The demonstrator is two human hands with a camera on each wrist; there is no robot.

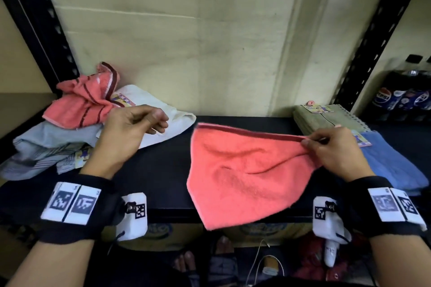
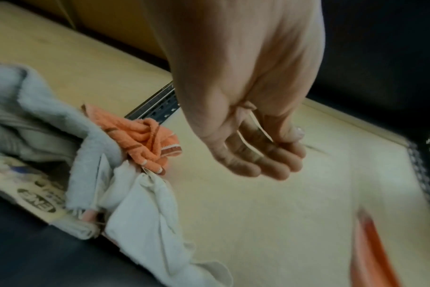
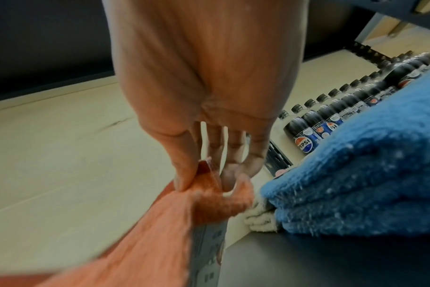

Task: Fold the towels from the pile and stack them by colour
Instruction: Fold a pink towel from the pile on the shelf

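Observation:
A coral towel (image 1: pixel 235 170) hangs in the air over the dark shelf (image 1: pixel 163 170), its lower corner drooping past the front edge. My right hand (image 1: pixel 326 149) pinches its top right corner between thumb and fingers (image 3: pixel 184 174), next to a paper tag (image 3: pixel 209 252). My left hand (image 1: pixel 133 123) hovers empty above the pile at left, fingers loosely curled (image 2: pixel 258 161). The pile holds a coral striped towel (image 1: pixel 84 105), a white towel (image 1: pixel 163 121) and a grey-blue towel (image 1: pixel 46 144). Folded blue towels (image 1: pixel 391 163) and folded olive towels (image 1: pixel 326 116) lie at right.
Black slotted rack posts (image 1: pixel 377 30) stand at both sides against a cream wall. Pepsi bottles (image 1: pixel 405 95) stand far right. Cardboard boxes (image 1: pixel 163 233) sit under the shelf, near the person's feet.

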